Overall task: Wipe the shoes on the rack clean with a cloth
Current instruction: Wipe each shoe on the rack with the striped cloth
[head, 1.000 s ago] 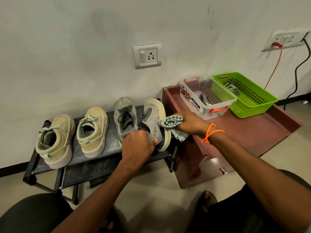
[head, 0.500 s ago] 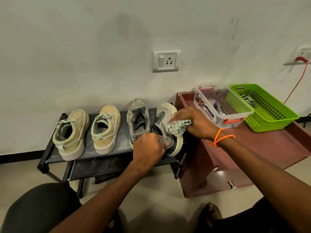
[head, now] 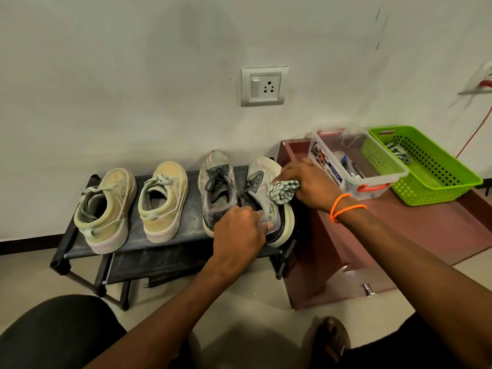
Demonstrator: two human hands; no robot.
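Left hand (head: 239, 230) grips the heel of the rightmost grey shoe (head: 266, 187), tilted at the rack's (head: 80, 246) right end, toe pointing far. Right hand (head: 308, 185) bunches the checked cloth (head: 283, 191) against its side, nearer the toe.

Your left hand (head: 238, 233) grips the tilted grey shoe (head: 269, 201) at its heel on the rack (head: 159, 249). Your right hand (head: 310, 185) presses a checked cloth (head: 282, 191) against its side.
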